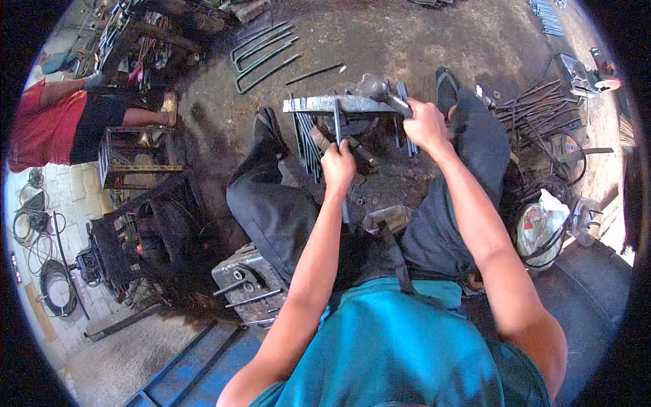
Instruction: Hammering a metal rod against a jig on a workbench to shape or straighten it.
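Note:
My left hand (338, 165) is closed round a straight metal rod (337, 121), whose far end lies over a thick, pale-topped steel bar (308, 104). In my right hand (426, 126) is a hammer (372, 86); its rounded head is just beyond the bar's far edge, and I cannot tell whether it touches. Several straight rods (309, 146) lean below the bar's left end. A smaller bunch of rods (403, 95) stands at its right end.
U-shaped bent rods (266, 62) lie on the floor ahead. More rods (536, 105) are heaped at the right, by cables and a white plastic bag (546, 220). Another person in a red top (44, 125) is at the left, beside a metal-framed stand (142, 167).

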Available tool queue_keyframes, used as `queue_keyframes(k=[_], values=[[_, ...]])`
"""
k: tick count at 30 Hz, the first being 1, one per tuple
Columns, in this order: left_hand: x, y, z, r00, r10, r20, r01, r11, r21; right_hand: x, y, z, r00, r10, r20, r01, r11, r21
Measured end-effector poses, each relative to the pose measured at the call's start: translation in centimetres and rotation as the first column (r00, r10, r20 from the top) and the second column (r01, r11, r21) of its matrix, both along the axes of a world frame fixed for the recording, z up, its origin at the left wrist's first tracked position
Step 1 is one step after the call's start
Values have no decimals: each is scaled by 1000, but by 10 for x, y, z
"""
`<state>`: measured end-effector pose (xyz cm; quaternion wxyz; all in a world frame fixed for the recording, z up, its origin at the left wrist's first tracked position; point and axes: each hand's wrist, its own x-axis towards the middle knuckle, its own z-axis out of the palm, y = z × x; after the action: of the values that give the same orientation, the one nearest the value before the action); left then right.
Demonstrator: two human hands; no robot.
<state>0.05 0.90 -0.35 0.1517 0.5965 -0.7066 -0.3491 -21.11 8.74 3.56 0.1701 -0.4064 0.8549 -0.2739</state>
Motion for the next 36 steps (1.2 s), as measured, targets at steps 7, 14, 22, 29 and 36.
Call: queue_keyframes(k=[7, 14, 22, 29, 36], values=[[4, 0, 13, 991, -114, 74, 116, 993, -31, 17, -6, 43, 955, 28, 295, 98, 909, -405], [-14, 20, 11, 982, -182, 55, 182, 983, 2, 14, 2, 8, 995, 19, 95, 10, 956, -294], [-7, 28, 2, 991, -124, 43, 123, 992, 22, 13, 5, 26, 978, -191, 89, 200, 974, -111], [-12, 30, 11, 992, -122, 20, 121, 992, 43, 22, -8, 39, 991, 19, 130, 37, 909, -416], [-6, 34, 0, 994, -108, 28, 106, 993, 58, 47, -4, 42, 988, -117, -105, 123, 991, 53]])
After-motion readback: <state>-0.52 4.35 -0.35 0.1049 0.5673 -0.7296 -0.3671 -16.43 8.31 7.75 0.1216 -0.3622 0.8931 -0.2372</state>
